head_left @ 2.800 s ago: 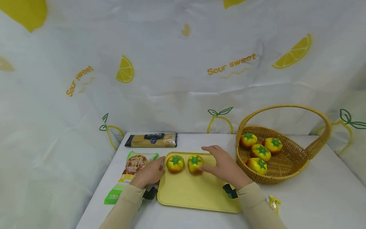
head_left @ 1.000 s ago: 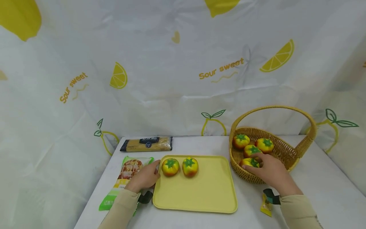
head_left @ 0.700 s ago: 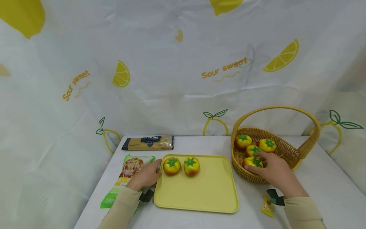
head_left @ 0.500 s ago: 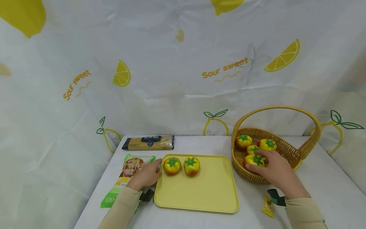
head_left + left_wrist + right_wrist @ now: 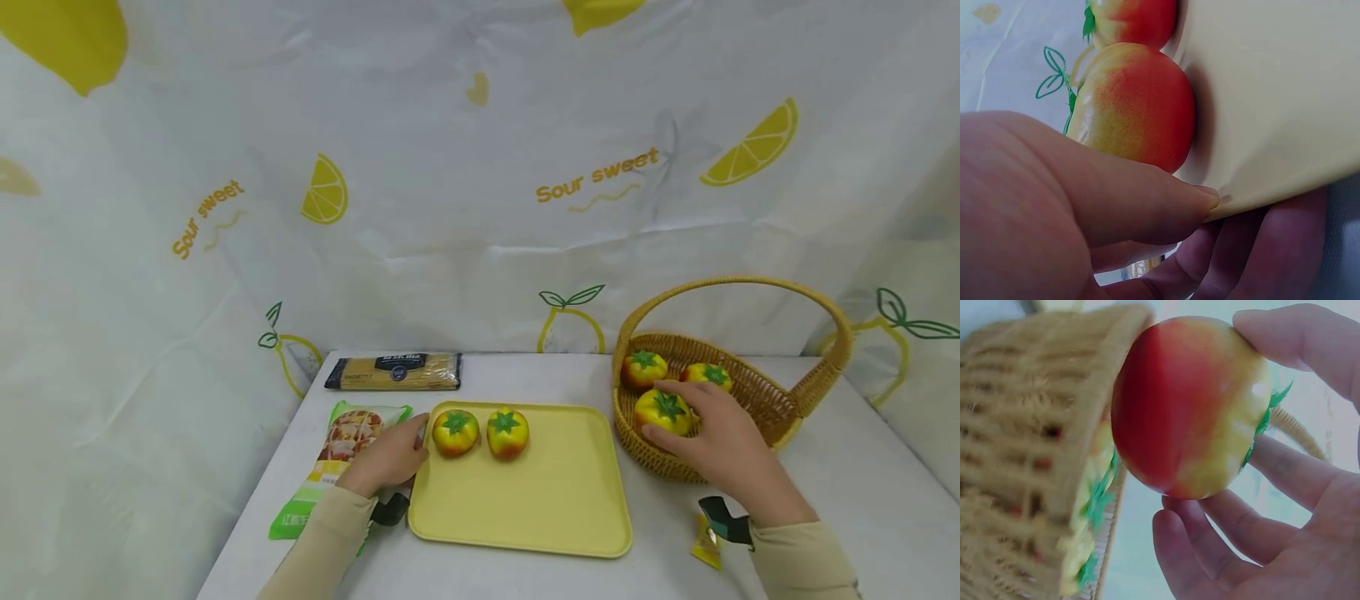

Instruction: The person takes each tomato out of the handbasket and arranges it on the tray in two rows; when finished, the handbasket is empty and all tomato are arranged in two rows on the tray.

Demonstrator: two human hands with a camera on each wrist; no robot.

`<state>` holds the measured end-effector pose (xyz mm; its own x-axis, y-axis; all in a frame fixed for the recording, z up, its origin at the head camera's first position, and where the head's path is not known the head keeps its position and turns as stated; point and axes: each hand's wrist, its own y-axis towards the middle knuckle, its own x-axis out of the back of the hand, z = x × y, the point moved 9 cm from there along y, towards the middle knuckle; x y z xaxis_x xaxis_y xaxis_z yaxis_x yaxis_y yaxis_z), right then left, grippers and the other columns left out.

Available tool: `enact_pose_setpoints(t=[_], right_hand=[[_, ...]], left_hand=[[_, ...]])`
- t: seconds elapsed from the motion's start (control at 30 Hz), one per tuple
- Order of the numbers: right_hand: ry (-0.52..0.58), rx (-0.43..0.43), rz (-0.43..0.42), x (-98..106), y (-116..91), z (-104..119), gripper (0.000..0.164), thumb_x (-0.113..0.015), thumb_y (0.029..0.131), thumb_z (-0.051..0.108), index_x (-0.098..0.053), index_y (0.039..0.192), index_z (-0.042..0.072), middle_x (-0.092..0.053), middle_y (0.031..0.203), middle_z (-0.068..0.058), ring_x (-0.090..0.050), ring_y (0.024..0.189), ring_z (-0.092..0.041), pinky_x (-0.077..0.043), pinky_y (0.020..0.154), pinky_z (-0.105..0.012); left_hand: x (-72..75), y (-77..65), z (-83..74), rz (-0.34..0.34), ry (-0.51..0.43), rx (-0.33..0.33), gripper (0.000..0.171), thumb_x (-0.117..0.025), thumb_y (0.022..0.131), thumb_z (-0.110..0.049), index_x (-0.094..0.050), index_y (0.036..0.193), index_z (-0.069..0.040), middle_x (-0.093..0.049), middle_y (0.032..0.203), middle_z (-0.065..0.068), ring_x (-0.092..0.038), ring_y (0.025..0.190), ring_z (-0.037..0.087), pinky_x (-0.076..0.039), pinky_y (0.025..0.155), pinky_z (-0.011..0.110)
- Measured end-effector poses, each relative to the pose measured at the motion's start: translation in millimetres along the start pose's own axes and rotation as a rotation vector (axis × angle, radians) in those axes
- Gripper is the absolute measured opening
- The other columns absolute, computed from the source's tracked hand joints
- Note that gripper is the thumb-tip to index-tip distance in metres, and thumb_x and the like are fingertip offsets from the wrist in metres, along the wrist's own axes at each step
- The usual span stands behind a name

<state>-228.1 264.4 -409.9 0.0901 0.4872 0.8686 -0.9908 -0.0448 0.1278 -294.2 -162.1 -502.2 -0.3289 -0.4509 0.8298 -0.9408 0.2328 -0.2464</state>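
Note:
In the head view my right hand (image 5: 720,433) grips a yellow-and-red tomato (image 5: 663,412) with a green star-shaped top, above the front left of the wicker basket (image 5: 660,462). Up close in the right wrist view, thumb and fingers hold the tomato (image 5: 1191,406) right at the basket's rim (image 5: 1110,369). My left hand (image 5: 386,458) pinches the left edge of the yellow tray (image 5: 517,508), thumb on top and fingers beneath in the left wrist view. Two tomatoes, a left one (image 5: 455,432) and a right one (image 5: 507,432), sit side by side along the tray's back.
Other tomatoes (image 5: 643,369) lie in the basket, under its tall arched handle (image 5: 738,281). A spaghetti pack (image 5: 395,372) lies behind the tray. Left of it is a green-and-white food bag (image 5: 322,475), partly under my left arm. A small yellow packet (image 5: 707,543) lies near my right wrist.
My right hand has gone from over the tray to the basket, taken hold of the front tomato and raised it. My left hand has stayed at the tray's edge.

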Motion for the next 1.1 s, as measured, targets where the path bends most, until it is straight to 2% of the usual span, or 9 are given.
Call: enact_pose_setpoints(t=[0.07,0.27,0.53,0.8,0.93,1.1], right_hand=[[0.024,0.027,-0.010,-2,-1,9,0.078,-0.082,0.094,0.053,-0.058,0.154,0.010,-0.048,0.156,-0.035,-0.045,0.140,-0.062,-0.040,0.106,-0.081],[0.096,0.112,-0.036,-14,-1,40,0.070,-0.084,0.093,0.048,-0.063,0.151,0.015,-0.060,0.145,-0.019,-0.058,0.132,-0.046,-0.048,0.105,-0.071],[0.135,0.196,-0.005,-39,12,69,0.062,-0.087,0.092,0.036,-0.066,0.148,0.016,-0.063,0.144,-0.015,-0.059,0.134,-0.042,-0.048,0.110,-0.068],[0.134,0.205,0.038,-65,20,81,0.062,-0.087,0.092,0.030,-0.066,0.148,0.013,-0.064,0.141,-0.013,-0.059,0.133,-0.039,-0.050,0.111,-0.064],[0.119,0.199,0.048,-73,21,81,0.062,-0.087,0.092,0.027,-0.065,0.148,0.010,-0.063,0.142,-0.015,-0.058,0.133,-0.039,-0.051,0.111,-0.063],[0.076,0.202,0.082,-84,21,80,0.062,-0.086,0.094,0.023,-0.063,0.149,0.009,-0.061,0.146,-0.016,-0.058,0.135,-0.039,-0.051,0.111,-0.061]], left_hand=[[-0.1,-0.1,0.4,0.003,-0.001,0.002,0.062,-0.062,0.106,-0.016,-0.044,0.164,-0.004,-0.068,0.106,0.006,-0.060,0.092,0.019,-0.054,0.094,0.046],[1.2,-3.3,1.8,0.011,-0.012,-0.002,0.062,-0.062,0.106,-0.013,-0.043,0.164,-0.003,-0.065,0.100,0.005,-0.059,0.081,0.018,-0.050,0.078,0.039],[3.2,-4.5,0.5,0.000,-0.009,-0.006,0.062,-0.063,0.106,-0.013,-0.043,0.164,-0.003,-0.067,0.103,0.006,-0.059,0.084,0.018,-0.052,0.081,0.040],[3.2,-2.1,1.2,-0.004,-0.011,-0.005,0.062,-0.061,0.106,-0.013,-0.043,0.164,-0.003,-0.066,0.102,0.005,-0.060,0.083,0.017,-0.052,0.081,0.039],[2.6,-1.1,-0.5,-0.009,0.003,-0.019,0.061,-0.060,0.106,-0.013,-0.043,0.164,-0.002,-0.068,0.105,0.006,-0.060,0.088,0.018,-0.054,0.090,0.043],[0.2,-1.3,-4.0,-0.003,-0.002,-0.032,0.061,-0.059,0.106,-0.012,-0.043,0.163,0.001,-0.068,0.103,0.006,-0.060,0.086,0.018,-0.054,0.090,0.044]])
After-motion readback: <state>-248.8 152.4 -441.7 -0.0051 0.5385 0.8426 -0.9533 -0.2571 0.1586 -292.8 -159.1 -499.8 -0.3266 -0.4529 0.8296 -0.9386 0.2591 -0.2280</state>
